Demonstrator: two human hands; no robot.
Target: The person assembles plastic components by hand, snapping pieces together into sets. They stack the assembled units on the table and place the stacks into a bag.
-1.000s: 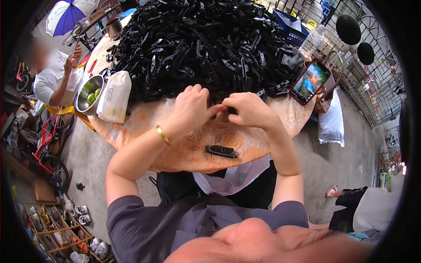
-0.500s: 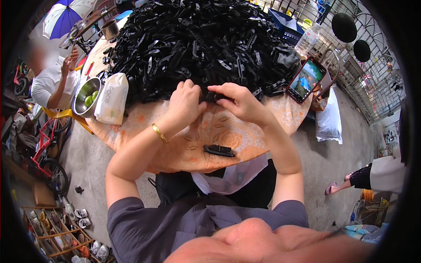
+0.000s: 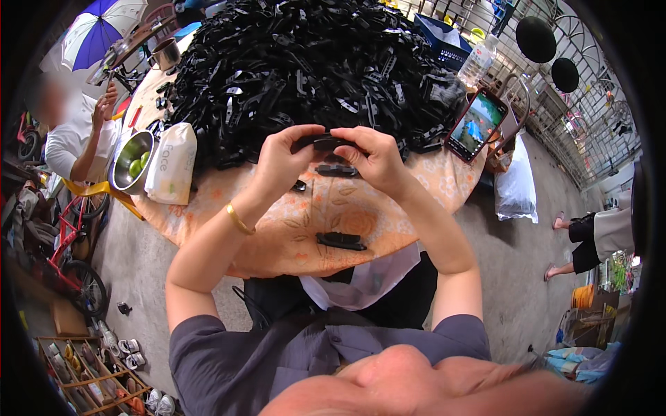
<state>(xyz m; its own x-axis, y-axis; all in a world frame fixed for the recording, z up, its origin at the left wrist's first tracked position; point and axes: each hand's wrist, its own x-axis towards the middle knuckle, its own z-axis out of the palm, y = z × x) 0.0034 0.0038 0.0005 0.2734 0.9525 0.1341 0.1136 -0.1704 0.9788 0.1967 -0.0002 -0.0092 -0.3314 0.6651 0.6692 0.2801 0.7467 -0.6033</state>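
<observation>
While your fingertips pinch it from both ends, the black clip sits level between your two hands, lifted just above the table and right at the near foot of the pile, which seems a sensible place to work it: close to the supply and square under your eyes. Your left hand has thumb and forefinger closed on the clip's left end, the other fingers curled loosely behind; your right hand grips the right end the same way, thumb under and fingers over, so neither hand is open. Whether the piece is one part or two being pressed together, I cannot tell. Just below your hands a second black piece lies flat on the orange cloth, a small one beside your left wrist, and another nearer the table's edge, likely set apart from the pile on purpose. Farther out stand a white bag and a steel bowl of green fruit at your left, and a lit phone propped at your right. Another person sits beyond the bowl.
</observation>
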